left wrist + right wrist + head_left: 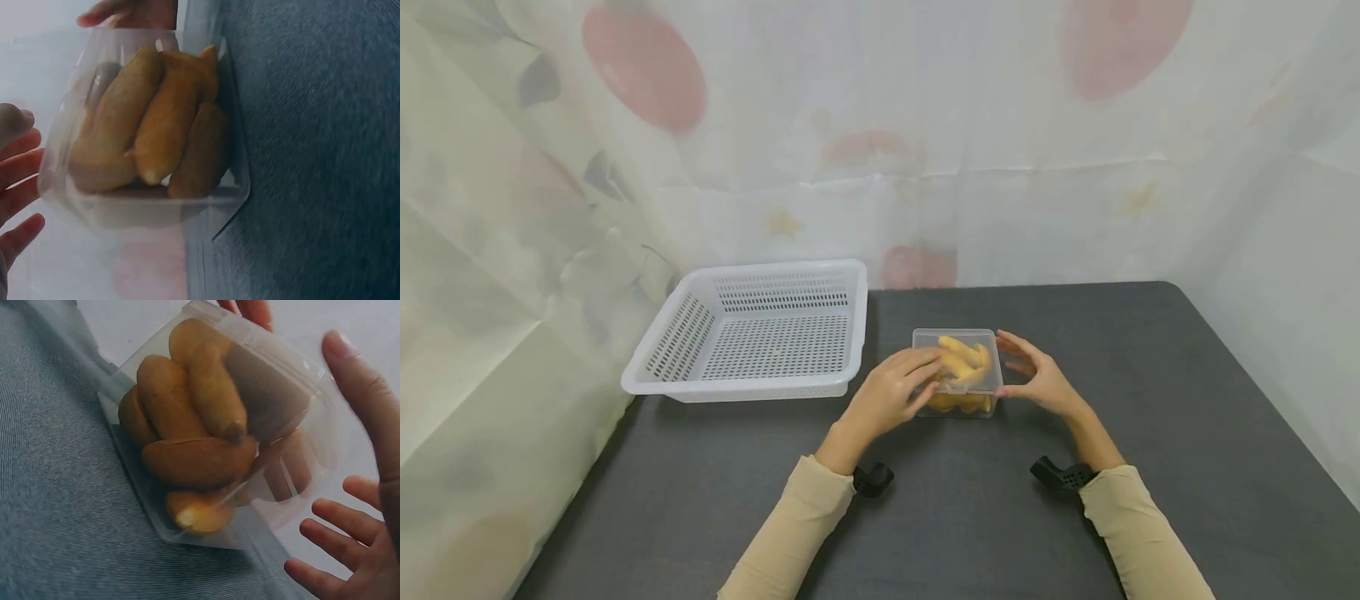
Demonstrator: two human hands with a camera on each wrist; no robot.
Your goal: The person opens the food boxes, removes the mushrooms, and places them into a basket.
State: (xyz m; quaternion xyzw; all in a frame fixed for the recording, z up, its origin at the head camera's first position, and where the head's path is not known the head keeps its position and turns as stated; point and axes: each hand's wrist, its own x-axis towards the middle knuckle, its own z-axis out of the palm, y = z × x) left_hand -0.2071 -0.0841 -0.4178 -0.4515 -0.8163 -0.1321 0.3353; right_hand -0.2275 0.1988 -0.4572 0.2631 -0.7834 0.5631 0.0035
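A clear plastic box [958, 406] with a clear lid [922, 340] on top stands on the table, packed with several yellow, stubby pieces [169, 400] that look like small bananas. On its left side is my left hand [891, 392], fingers spread and overlapping the lid's left edge in the head view. My right hand [1041, 379] is at the right side, thumb by the front corner and fingers by the back one. Both wrist views show the fingers [22, 194] apart and fairly straight beside the box.
A white perforated plastic basket [760, 389] stands at the back left of the dark grey table [970, 517], its inside bare. Patterned cloth [865, 100] hangs behind the table and along its left side. A black wrist band [1063, 475] is on each arm.
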